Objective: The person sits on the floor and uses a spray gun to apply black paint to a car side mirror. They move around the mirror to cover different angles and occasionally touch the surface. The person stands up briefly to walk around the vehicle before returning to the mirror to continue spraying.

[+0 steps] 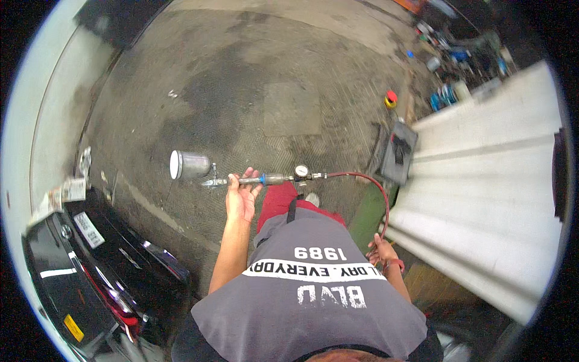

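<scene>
Hands on spray gun (199, 169), red hose (377, 187)

One spray gun (205, 172), one red hose (374, 187), two hands.

A white rectangular label (88, 229) sits on the glossy black car panel (114, 271) at the lower left of the frame, with a small yellow sticker (73, 327) lower down near its edge. Crumpled printed paper (63, 196) lies just above the panel at the left.
</scene>
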A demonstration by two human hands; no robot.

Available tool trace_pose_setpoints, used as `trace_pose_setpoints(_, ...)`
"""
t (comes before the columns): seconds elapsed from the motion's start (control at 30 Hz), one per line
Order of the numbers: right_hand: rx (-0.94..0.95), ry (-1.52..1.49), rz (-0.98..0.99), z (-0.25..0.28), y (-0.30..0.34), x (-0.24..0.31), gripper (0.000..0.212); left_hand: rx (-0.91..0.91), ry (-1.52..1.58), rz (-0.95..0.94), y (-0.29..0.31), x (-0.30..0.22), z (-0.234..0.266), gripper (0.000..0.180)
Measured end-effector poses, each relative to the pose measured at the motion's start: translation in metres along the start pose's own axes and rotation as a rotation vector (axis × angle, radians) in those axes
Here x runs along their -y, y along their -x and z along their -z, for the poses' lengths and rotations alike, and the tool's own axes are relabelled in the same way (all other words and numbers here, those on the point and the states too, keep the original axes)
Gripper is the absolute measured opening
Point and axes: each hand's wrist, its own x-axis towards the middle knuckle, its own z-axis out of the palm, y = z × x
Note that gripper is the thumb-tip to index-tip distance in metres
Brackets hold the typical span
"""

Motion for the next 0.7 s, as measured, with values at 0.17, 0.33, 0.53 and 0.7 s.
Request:
trace_pose_setpoints(0.17, 0.009, 0.134, 0.129, 0.049, -0.050, 0.171, 0.074, -0.070, 0.045, -0.024, -0.108, -0.006, -0.081, 0.043)
trace_pose_setpoints(0.33, 0.049, 0.503, 0.229, 0.123, -0.206, 0.261, 0.081, -0.207, 0.112, 0.009, -0.201, -0.020, -0.131, 0.048)
trace_pose_setpoints(0.53, 0.023, 0.632, 0.139, 0.108, -0.202, 0.528, 0.083, -0.266, 0.161, -0.023, -0.346, -0.072, -0.252, 0.045)
trace_pose_setpoints(0.7, 0.021, 0.668, 0.181, 0.063, -0.232, 0.702, 0.084, -0.202, 0.124, -0.092, -0.451, -0.125, -0.312, 0.049)
